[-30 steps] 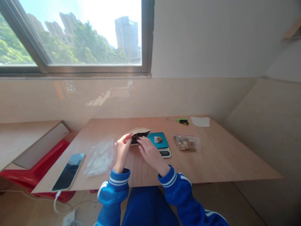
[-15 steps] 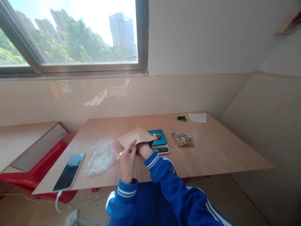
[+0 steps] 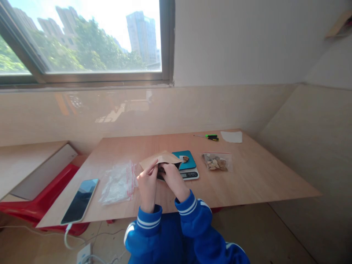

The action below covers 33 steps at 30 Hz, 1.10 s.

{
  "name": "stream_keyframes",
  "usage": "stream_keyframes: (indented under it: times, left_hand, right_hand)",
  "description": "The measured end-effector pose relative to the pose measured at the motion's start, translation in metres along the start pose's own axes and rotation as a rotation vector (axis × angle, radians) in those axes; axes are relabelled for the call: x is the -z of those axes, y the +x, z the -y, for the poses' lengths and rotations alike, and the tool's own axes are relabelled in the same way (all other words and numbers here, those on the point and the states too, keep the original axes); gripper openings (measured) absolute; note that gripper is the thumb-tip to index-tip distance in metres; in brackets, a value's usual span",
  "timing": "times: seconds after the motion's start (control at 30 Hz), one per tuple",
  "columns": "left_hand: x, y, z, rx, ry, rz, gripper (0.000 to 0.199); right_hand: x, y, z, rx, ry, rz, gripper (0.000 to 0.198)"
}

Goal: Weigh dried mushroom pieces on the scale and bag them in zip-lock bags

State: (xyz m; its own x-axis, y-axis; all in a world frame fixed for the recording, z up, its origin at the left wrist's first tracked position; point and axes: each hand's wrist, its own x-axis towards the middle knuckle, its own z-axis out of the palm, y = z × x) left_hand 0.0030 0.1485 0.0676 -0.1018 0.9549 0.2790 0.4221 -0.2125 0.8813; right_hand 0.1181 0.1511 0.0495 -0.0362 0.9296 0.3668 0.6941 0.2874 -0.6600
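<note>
My left hand [image 3: 147, 180] is closed on the near edge of a brown kraft paper bag [image 3: 159, 157], thumb on top, and the bag's dark mouth gapes toward me. At that mouth is my right hand [image 3: 172, 176], its back and knuckles showing. Its fingers curl down into the opening, so whatever they hold is hidden. Behind the bag, partly covered by it, sits a kitchen scale [image 3: 191, 173] with a blue-green platform. On the platform lies a small brown dried piece [image 3: 185, 159] beside a bit of white.
Clear zip bags [image 3: 118, 183] lie left of my hands, near a phone [image 3: 80, 201] on a charging cable. To the right is a zip bag of dried pieces [image 3: 217, 162]. Screwdrivers [image 3: 211, 137] and white paper [image 3: 231, 137] lie at the back. A red stool [image 3: 41, 196] stands left.
My right hand has drawn back from deep inside the paper bag, so its knuckles now show at the mouth. The left hand keeps its hold, and the bag has sunk slightly.
</note>
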Motion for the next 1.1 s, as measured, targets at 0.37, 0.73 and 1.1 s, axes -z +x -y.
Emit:
stream_keyframes:
  times: [0.37, 0.73, 1.1]
  left_hand:
    - [0.003, 0.004, 0.003, 0.012, -0.033, 0.017, 0.029]
    - [0.01, 0.012, 0.006, 0.136, -0.111, -0.036, 0.032]
    - [0.011, 0.014, 0.008, 0.122, -0.139, -0.054, 0.03]
  right_hand:
    - [0.019, -0.017, 0.009, 0.016, -0.026, -0.012, 0.027]
    - [0.08, -0.034, -0.043, -0.164, 0.613, -0.756, 0.023]
    - [0.016, -0.015, -0.108, -0.293, 0.271, -0.676, 0.023]
